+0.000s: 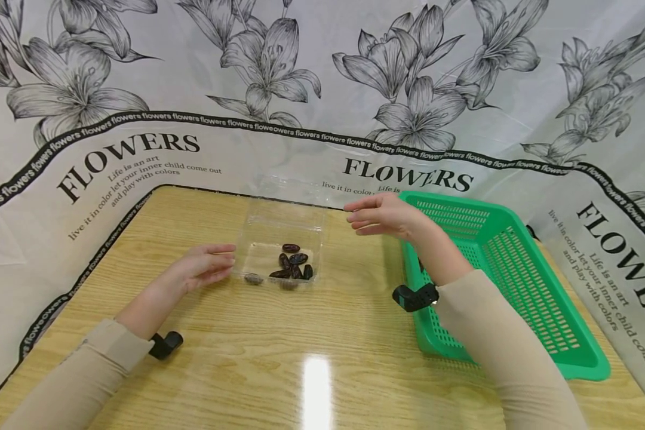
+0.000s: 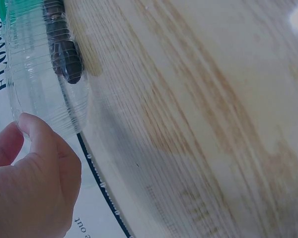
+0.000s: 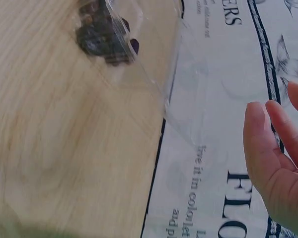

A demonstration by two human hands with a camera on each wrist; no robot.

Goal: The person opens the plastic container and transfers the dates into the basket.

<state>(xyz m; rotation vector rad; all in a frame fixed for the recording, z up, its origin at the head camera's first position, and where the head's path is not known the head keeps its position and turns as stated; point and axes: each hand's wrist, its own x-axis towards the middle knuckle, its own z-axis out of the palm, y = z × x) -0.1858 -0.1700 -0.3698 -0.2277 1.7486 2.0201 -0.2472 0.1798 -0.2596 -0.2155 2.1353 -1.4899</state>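
Note:
A clear plastic clamshell box [image 1: 240,251] lies on the table with its lid [image 1: 290,188] tilted up at the back. Several dark brown dates [image 1: 298,258] are inside, mostly toward its front right. My left hand [image 1: 206,267] is at the box's left side, its fingertips at the wall; in the left wrist view, thumb and index finger are close to the plastic edge, and firm contact is hard to judge. My right hand [image 1: 384,216] hovers right of the lid, fingers extended and holding nothing. The right wrist view shows it apart from the box.
A green perforated plastic basket [image 1: 419,331] stands on the right, partly behind my right forearm. Something dark inside it is mostly hidden. The wooden table [image 1: 236,370] meets a white flower-printed sheet [image 1: 269,152] at the back and sides.

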